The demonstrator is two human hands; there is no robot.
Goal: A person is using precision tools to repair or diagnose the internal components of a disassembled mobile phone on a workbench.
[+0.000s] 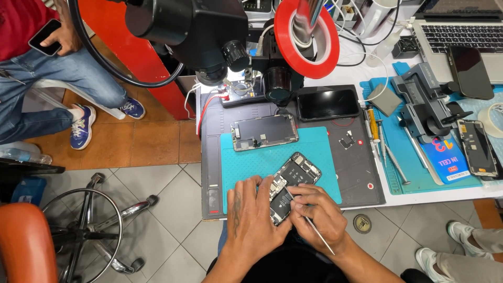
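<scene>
Nearest the camera: left hand (253,212) and right hand (317,212), side by side at lower centre of the frame, both over the near edge of the bench.
Bench edge: dark work mat (356,173) ends just under the wrists; tiled floor lies below and to the left of it.
Open room: bare teal mat (246,165) to the upper left of the hands; bare dark mat to their right, up to the row of screwdrivers (380,139).
Crowding above: microscope (209,31) and red tape roll (306,34) hang over the far half of the bench at upper centre.
Left hand pose: palm down, fingers curled onto the near left side of the opened phone (292,183), pressing it to the mat.
Right hand pose: fingers pinched together on a thin metal tool (320,237), its shaft running back toward the lower right.
Opened phone: lying tilted on the teal mat at centre, back down, boards and connectors showing, lower end hidden by the hands.
Detached screen (264,132): flat on the mat above it, well apart.
</scene>
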